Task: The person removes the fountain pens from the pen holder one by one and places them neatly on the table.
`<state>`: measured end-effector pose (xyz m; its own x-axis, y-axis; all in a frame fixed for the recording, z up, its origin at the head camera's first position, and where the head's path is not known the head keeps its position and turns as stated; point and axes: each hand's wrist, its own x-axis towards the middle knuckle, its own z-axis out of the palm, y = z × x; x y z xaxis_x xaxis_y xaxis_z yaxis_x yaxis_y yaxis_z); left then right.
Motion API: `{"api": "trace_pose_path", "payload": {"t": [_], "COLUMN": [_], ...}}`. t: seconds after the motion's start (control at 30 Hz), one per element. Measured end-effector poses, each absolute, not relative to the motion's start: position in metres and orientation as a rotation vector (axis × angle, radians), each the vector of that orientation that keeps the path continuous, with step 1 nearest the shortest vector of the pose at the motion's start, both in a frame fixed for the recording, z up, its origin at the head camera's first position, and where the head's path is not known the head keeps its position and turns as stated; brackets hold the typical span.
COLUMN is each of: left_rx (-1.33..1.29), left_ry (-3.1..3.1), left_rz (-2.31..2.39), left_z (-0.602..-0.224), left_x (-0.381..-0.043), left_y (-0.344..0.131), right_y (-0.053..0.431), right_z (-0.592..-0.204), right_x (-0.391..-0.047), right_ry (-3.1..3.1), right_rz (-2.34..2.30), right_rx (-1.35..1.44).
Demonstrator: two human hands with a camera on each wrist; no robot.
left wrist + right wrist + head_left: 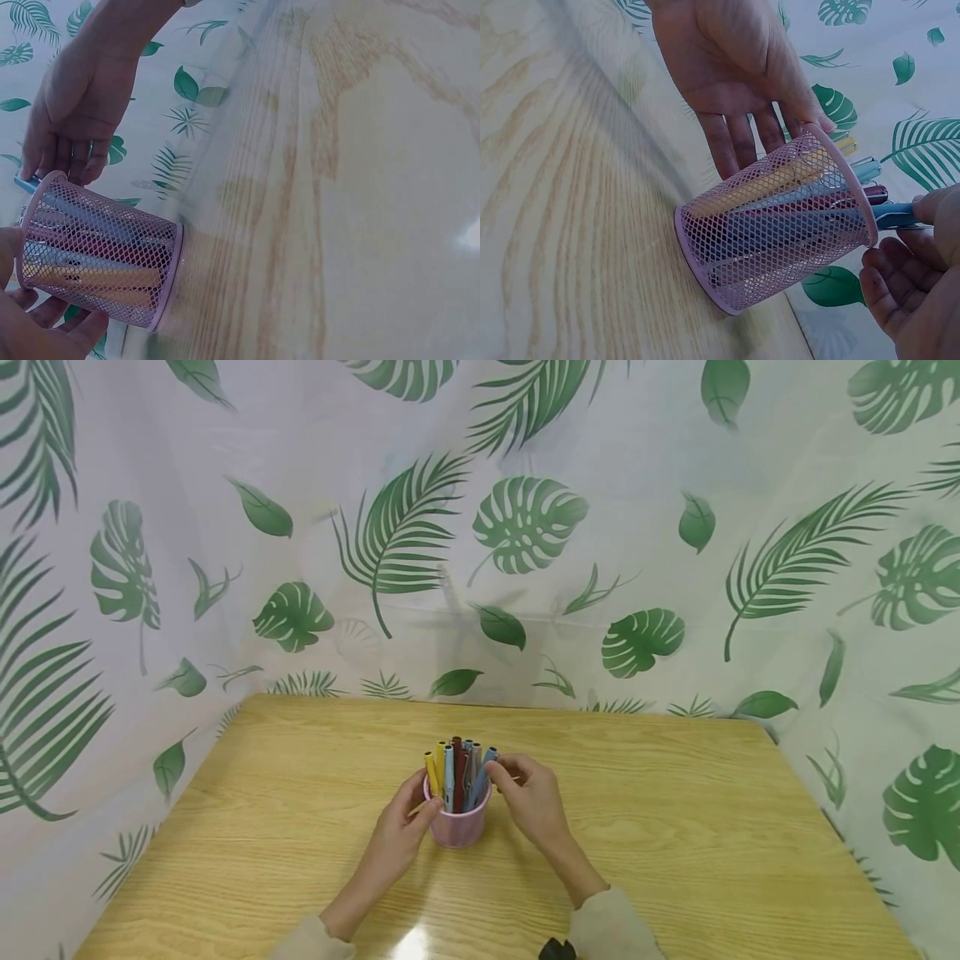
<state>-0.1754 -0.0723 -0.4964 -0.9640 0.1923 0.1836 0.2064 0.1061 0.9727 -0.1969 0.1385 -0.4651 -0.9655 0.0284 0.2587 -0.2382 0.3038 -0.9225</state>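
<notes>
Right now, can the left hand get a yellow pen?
Probably yes: the left hand holds the pink cup right beside the yellow pens, which poke out uncovered.

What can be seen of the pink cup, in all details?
The round pink cup looks like metal mesh, wider at the top, with a solid rim and base edge. It stands upright on the table and holds pens, some yellow, blue and dark red. The left hand grips its side near the rim.

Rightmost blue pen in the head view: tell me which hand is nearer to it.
Right. The right hand pinches the rightmost blue pen near its top; the left hand is farther off, holding the opposite side of the cup.
</notes>
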Motion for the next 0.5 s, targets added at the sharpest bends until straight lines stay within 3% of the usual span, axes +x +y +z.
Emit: {"api": "trace_pose_path", "payload": {"t": [0.5], "left_rx": [-0.423], "left_ry": [-2.336], "left_rz": [-2.038], "left_z": [-0.497], "left_x": [-0.176], "left_y": [-0.072], "right_y": [0.148], "right_z": [-0.453], "right_x": [-0.196], "right_ry": [-2.255], "right_rz": [1.786], "right_rx": [0.167]}}
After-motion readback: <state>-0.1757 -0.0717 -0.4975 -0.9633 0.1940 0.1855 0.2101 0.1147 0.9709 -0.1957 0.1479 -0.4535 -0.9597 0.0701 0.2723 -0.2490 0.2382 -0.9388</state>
